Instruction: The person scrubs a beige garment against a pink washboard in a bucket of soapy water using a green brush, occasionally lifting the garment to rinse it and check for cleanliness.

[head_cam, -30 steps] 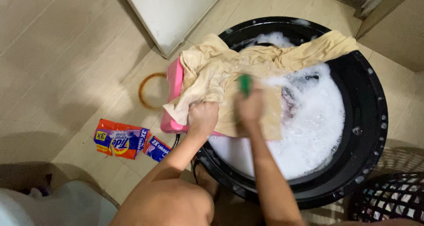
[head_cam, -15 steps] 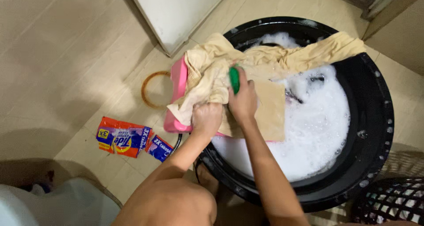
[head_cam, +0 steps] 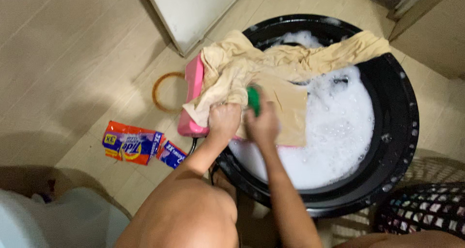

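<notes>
On a pale tiled floor sits a black basin full of suds, a pink washboard propped on its rim. The beige garment lies draped over the board. The left hand is fisted in the cloth, pinning it; the right hand is closed around a green brush pressed on the fabric. A hard stroke could likely slide the slippery board off the rim, or slop suds toward the detergent sachets.
</notes>
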